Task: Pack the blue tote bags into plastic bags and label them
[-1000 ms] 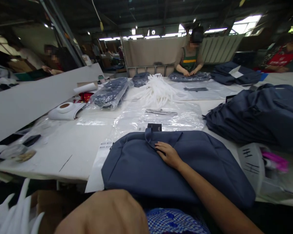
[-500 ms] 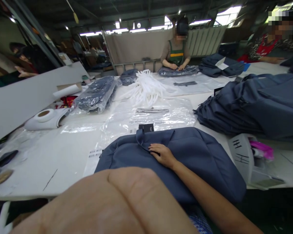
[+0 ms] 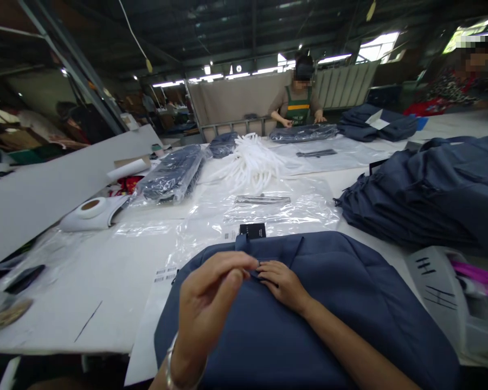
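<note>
On the table's near side, the bag is touched by the right hand, fingers extended, while the left hand is held nearly closed, anything pinched being impossible to tell.

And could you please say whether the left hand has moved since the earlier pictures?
Yes: judged against the white table, the left hand has moved forward over the bag.

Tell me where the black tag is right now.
In the head view, the black tag is near the middle, at the far edge of the blue bag, beyond the right hand.
</note>
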